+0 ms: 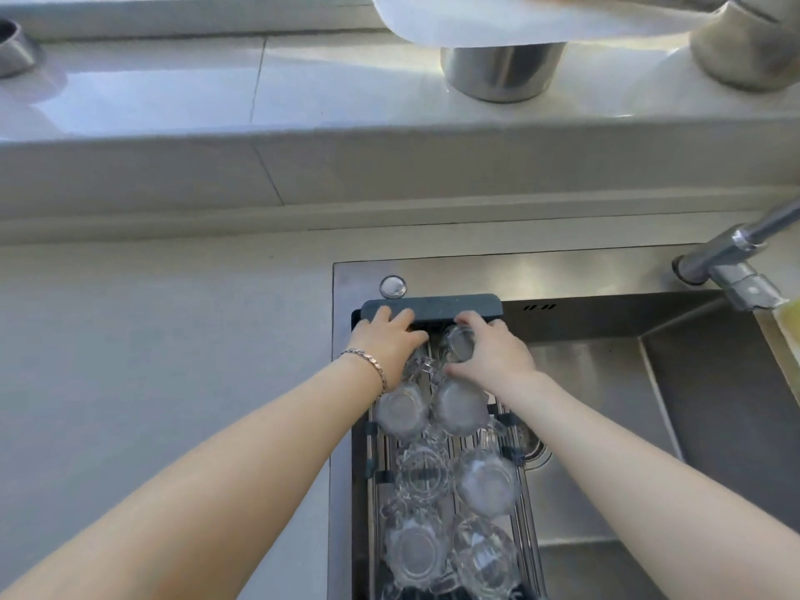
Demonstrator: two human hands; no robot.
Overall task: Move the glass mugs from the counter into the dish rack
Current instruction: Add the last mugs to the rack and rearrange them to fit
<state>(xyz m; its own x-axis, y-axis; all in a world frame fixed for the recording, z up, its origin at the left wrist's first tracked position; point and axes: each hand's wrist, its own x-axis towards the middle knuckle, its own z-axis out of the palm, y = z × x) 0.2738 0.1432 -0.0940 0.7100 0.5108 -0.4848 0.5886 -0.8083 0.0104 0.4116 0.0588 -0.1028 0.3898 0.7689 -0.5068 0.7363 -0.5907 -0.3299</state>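
1. Scene: long metal-wire dish rack w/ dark grey plastic end piece sits across the left side of the stainless steel sink. Clear glass mugs fill it in two rows, mouths down by the look of it; near ones e.g..
2. Right hand: fingers curled around a small clear glass mug at the rack's far end, just under the grey end piece. Mug seems tilted, not yet seated.
3. Left hand: fingers spread flat, tips on the grey end piece, palm over another clear mug below it. Can't tell if it grips that mug or only steadies the rack.
4. Pale grey bench left of the sink shows no mugs in view, so prob. last ones going in.
5. Doing it well: lower the held mug straight into the far slot, rim down, handle turned away from neighbours. Go slow, since glass-on-glass contact w/ the mug just behind could chip.
6. Release only once the rim sits flat on the wires; keep the left hand bracing so the rack doesn't shift.
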